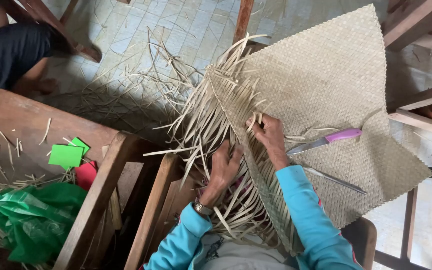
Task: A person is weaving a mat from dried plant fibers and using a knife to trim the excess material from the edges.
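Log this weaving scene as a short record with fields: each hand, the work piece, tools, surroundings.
left hand: left hand presses on the loose strips at the mat's unfinished edge
right hand: right hand pinches a strip end at the weave line
work piece: pale woven mat, finished part spread to the right
tools: purple-handled knife lying on the mat; a second, plain blade below it
surroundings: wooden bench with green paper squares and a green plastic bag; tiled floor strewn with scraps
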